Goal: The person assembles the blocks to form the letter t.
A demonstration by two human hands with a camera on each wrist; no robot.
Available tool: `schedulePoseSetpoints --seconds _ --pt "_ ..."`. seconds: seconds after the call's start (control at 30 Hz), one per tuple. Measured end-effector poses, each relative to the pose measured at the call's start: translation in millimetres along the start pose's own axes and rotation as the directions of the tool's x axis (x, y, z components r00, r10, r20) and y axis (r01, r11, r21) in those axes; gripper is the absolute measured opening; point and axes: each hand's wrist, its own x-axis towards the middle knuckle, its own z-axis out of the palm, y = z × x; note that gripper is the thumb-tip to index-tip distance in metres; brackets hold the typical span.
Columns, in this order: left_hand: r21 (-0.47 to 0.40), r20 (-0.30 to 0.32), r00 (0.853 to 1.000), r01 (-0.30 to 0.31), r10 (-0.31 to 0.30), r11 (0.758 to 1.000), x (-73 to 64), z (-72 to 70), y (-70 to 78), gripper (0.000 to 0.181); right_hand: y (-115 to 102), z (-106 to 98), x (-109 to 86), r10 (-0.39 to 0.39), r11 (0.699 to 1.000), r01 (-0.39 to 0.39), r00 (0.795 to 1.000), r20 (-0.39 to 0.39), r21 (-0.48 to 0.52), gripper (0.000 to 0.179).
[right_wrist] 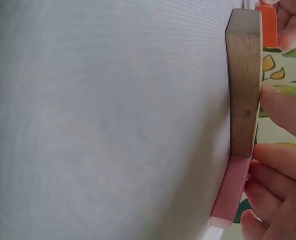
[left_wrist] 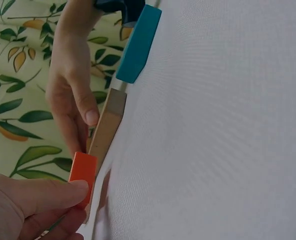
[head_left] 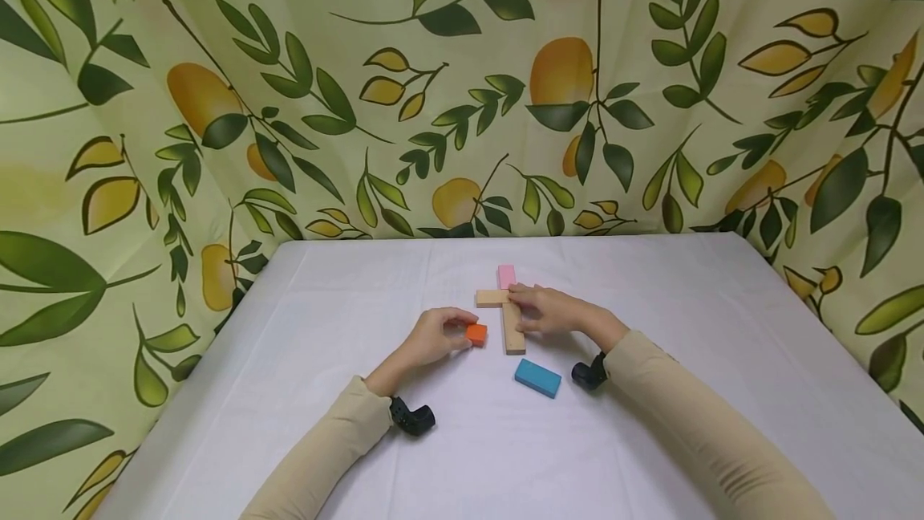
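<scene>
My left hand [head_left: 431,337] pinches an orange block [head_left: 476,334] between thumb and fingers, to the left of a long wooden block [head_left: 513,335]. In the left wrist view the thumb lies across that orange block [left_wrist: 82,172]. A second wooden block [head_left: 489,298] lies crosswise at the long one's far end, with a pink block [head_left: 506,275] beyond it. Over this junction rests my right hand [head_left: 552,310], fingers loosely bent. In the right wrist view its thumb touches the long block's edge [right_wrist: 245,95], and its fingertips reach the pink block [right_wrist: 231,190].
A blue block [head_left: 537,378] lies flat on the white tablecloth [head_left: 325,456], nearer than the wooden blocks and right of them. Behind the table hangs a leaf-patterned curtain [head_left: 289,103]. A black wrist camera [head_left: 413,417] sits on the left wrist, another [head_left: 589,372] on the right.
</scene>
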Motion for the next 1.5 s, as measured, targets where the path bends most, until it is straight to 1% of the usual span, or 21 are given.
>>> schedulePoseSetpoints --seconds 0.23,0.4,0.77,0.9,1.03,1.5 --pt "-0.008 0.022 1.000 -0.007 0.007 1.000 -2.0 4.5 7.6 0.034 2 2 -0.2 -0.014 1.000 0.014 1.000 0.001 0.000 0.062" --pt "-0.001 0.023 1.000 -0.019 0.019 1.000 -2.5 8.7 7.3 0.034 1 1 0.2 -0.014 1.000 0.014 1.000 0.005 -0.003 0.062" --pt "-0.015 0.035 0.999 -0.004 0.004 1.000 -3.7 14.3 12.2 0.033 -1 -2 0.3 0.005 1.000 -0.005 1.000 0.018 -0.005 0.062" --pt "-0.010 0.040 0.999 0.003 -0.002 1.000 -4.2 15.9 11.6 0.033 -1 -3 0.4 0.003 1.000 -0.003 1.000 0.019 -0.012 0.062" --pt "0.007 0.045 0.999 -0.007 0.006 1.000 -4.7 17.8 10.8 0.033 -1 -2 1.4 -0.004 1.000 0.004 1.000 0.017 -0.024 0.062" --pt "0.002 0.104 0.995 -0.005 0.004 1.000 -11.6 18.1 21.4 0.032 -2 -1 1.0 0.012 1.000 -0.012 1.000 0.028 0.011 0.063"
